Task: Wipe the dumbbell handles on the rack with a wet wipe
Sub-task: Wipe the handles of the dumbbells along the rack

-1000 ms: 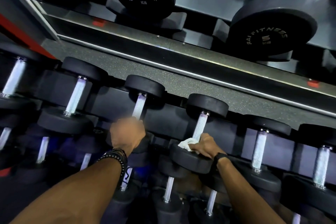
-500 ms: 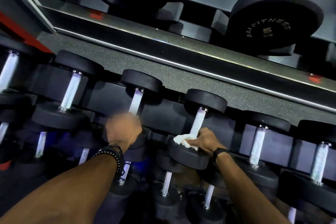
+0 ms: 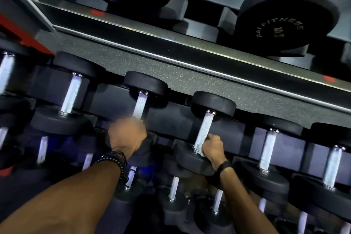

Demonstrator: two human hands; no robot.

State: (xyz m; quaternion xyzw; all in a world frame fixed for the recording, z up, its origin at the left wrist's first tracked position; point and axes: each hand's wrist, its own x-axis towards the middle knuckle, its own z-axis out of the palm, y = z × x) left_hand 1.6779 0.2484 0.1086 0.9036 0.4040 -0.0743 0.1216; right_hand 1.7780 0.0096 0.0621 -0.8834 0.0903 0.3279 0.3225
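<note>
two hands on the rack: left hand grip holds one dumbbell handle, right hand grip holds the next handle.

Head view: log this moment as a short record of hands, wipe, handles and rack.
left hand: blurred, gripping the near end of one dumbbell handle
right hand: curled round the near end of the neighbouring handle
wet wipe: not visible, possibly inside the right fist
rack: row of dumbbells, more below

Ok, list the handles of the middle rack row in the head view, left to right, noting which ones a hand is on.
Cut-off handle → free handle → handle under left hand → handle gripped by right hand → free handle → free handle.
</note>
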